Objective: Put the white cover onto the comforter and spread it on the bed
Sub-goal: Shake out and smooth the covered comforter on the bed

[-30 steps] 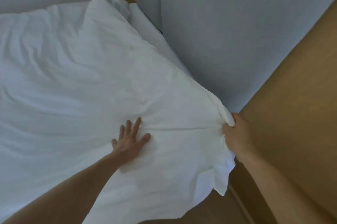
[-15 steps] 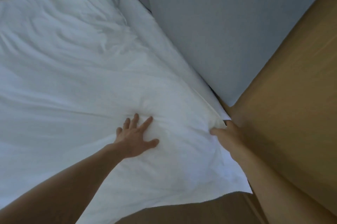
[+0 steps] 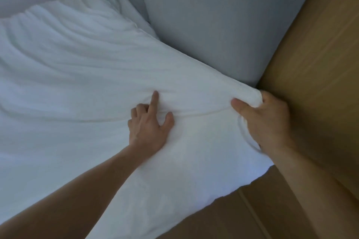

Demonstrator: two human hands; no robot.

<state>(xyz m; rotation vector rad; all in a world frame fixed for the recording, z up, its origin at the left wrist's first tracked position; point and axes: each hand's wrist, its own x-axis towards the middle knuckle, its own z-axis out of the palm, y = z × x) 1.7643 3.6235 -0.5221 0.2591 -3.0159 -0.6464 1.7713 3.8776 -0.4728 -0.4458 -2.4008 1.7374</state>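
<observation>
**Corner of the cover clamped at 3 o'clock, much of the bed out of sight**

My right hand (image 3: 266, 122) sits at 3 o'clock. Its thumb lies across the top and its fingers are curled round the bunched corner of the white cover (image 3: 87, 83), clamped on it; the fingertips are buried in the cloth. My left hand (image 3: 149, 129) rests on the cover near centre. The index finger is straight and points to 12 o'clock, the thumb is spread toward 2 o'clock, and the other fingers are folded down into the fabric. I cannot tell whether those folded fingers hold any cloth or only press it.

The cover runs off the frame at 9 o'clock and at 7 o'clock, so I cannot see how far it reaches. I cannot tell whether the comforter fills it. The bed under it is hidden. At 12 o'clock a narrow white strip (image 3: 132, 11) shows beyond the cover's edge; whether it is sheet or mattress is hard to make out. Both forearms are cut off by the bottom edge.

The cover is rippled from 10 to 12 o'clock. A grey wall (image 3: 213, 24) stands from 12 to 2 o'clock, touching the cover's edge. A wooden panel (image 3: 320, 54) fills 2 to 4 o'clock, and a wooden floor (image 3: 223, 219) shows at 5 to 6 o'clock.
</observation>
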